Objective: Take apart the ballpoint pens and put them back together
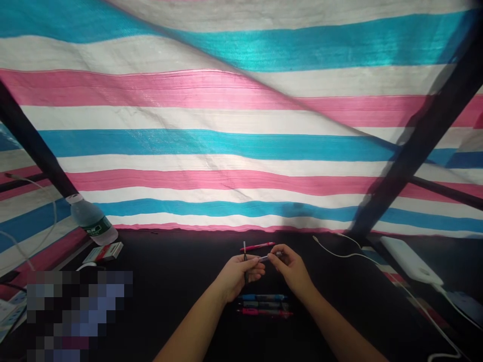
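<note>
Above the black tabletop, my left hand (pixel 238 275) and my right hand (pixel 290 265) meet over a thin, pale, pen-like tube (pixel 263 258). My left thumb and fingers pinch one end, and my right fingertips close on the other. A slim dark stick with a white tip (pixel 244 246) stands upright in my left hand, partly hidden by the fingers; its kind is unclear. Just beyond the hands lies a red pen (pixel 258 247). Nearer to me, a blue pen (pixel 263 297), a dark pen (pixel 260 304) and another red pen (pixel 264 312) lie side by side.
At the left stand a water bottle (pixel 94 221) and a small box (pixel 103 254), with a pixelated patch below. A white power bank (pixel 411 261) and a white cable (pixel 377 260) lie at the right. Striped sheeting (pixel 226 146) and dark poles (pixel 411 151) enclose the table.
</note>
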Tool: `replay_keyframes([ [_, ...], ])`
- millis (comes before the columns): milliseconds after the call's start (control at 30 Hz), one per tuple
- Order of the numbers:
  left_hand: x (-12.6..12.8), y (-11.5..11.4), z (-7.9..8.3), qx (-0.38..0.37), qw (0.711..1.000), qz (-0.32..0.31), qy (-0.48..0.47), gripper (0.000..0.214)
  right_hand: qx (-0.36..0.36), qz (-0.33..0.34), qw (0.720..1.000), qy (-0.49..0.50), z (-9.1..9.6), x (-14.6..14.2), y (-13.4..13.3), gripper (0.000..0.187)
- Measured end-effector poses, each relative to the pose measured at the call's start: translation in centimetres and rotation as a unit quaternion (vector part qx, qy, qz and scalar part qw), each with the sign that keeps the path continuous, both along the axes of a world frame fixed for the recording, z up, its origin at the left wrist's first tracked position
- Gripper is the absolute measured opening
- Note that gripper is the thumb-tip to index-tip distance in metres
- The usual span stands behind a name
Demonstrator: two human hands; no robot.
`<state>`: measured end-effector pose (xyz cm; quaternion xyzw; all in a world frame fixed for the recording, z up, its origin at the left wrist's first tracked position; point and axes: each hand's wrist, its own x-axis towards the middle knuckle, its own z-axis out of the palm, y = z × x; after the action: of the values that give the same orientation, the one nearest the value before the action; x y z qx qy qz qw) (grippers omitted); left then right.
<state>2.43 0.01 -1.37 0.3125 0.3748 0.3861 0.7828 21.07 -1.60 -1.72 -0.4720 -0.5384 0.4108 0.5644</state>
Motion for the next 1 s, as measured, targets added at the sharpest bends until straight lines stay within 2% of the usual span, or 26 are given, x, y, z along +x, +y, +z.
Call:
replay_keyframes([
  [200, 0.28, -0.31, 0.31, -0.057, 0.998, -0.004, -0.028, 0.006, 0.013, 0.019, 1.000, 0.016, 0.01, 0.21, -0.15, 0.034],
  [367, 0.25, -0.31, 0.55, -0.064, 0.997, 0.004, -0.049, 0.004, 0.045, 0.009, 0.999, 0.014, -0.25, 0.53, -0.25, 0.028],
  [567, 0.21, -0.13, 0.32, -0.059, 0.997, 0.006, -0.057, 0.005, 0.051, 0.008, 0.998, 0.024, -0.04, 0.69, -0.31, 0.028],
  [700, 0.21, -0.06, 0.21, -0.049, 0.998, 0.004, -0.045, 0.010, 0.081, -0.047, 0.994, 0.063, 0.49, 0.71, -0.17, 0.023],
  [767, 0.19, -0.02, 0.17, -0.025, 0.999, 0.009, -0.032, 0.017, 0.094, -0.068, 0.989, 0.096, 0.65, 0.74, -0.06, 0.024],
  [833, 0.18, 0.02, 0.13, 0.026, 0.999, 0.021, -0.012, 0.025, 0.080, -0.046, 0.990, 0.105, 0.62, 0.73, -0.04, 0.024],
  [900, 0.18, 0.02, 0.11, 0.092, 0.995, 0.035, 0.017, 0.031, 0.059, -0.012, 0.997, 0.057, 0.42, 0.61, -0.19, 0.021],
  [1000, 0.21, 0.00, 0.08, 0.169, 0.983, 0.042, 0.061, 0.035, 0.049, 0.030, 0.996, -0.072, 0.11, 0.24, -0.62, 0.021],
])
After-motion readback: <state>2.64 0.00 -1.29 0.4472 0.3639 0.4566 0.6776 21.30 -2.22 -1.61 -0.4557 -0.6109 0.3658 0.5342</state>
